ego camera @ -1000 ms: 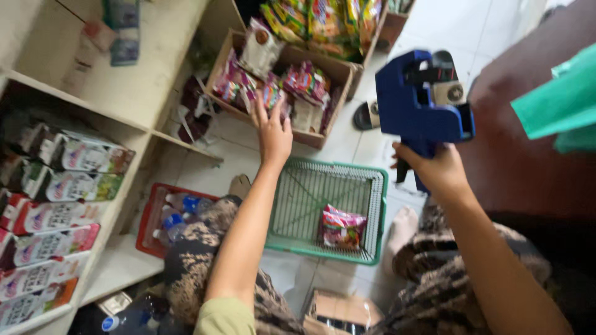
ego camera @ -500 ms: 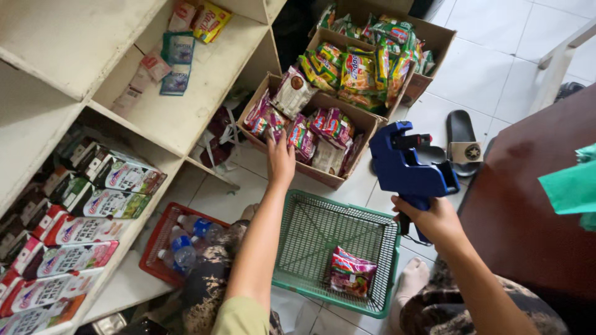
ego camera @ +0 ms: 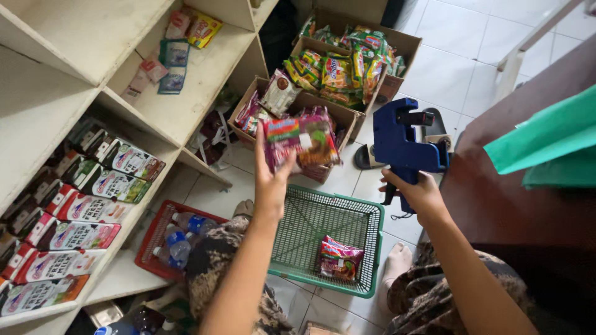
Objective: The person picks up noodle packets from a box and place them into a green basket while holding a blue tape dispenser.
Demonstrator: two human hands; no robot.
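Observation:
My left hand (ego camera: 270, 181) holds up a pink noodle packet (ego camera: 300, 141) above the floor, in front of a cardboard box of similar packets (ego camera: 248, 111). My right hand (ego camera: 417, 190) grips a blue price-label gun (ego camera: 403, 144) by its handle, to the right of the packet. Below both hands a green plastic basket (ego camera: 366, 248) sits on the tiled floor with one pink packet (ego camera: 339, 258) inside.
A second cardboard box of green and yellow packets (ego camera: 343, 63) stands behind the first. White shelves (ego camera: 74, 93) with cartons and sachets fill the left. A red basket with bottles (ego camera: 162, 238) sits by my knee. A dark wooden table (ego camera: 515, 186) bearing green paper is at right.
My left hand has lifted a pink packet out of the cardboard box and raised it. The label gun moved slightly toward the packet. The view has tilted upward.

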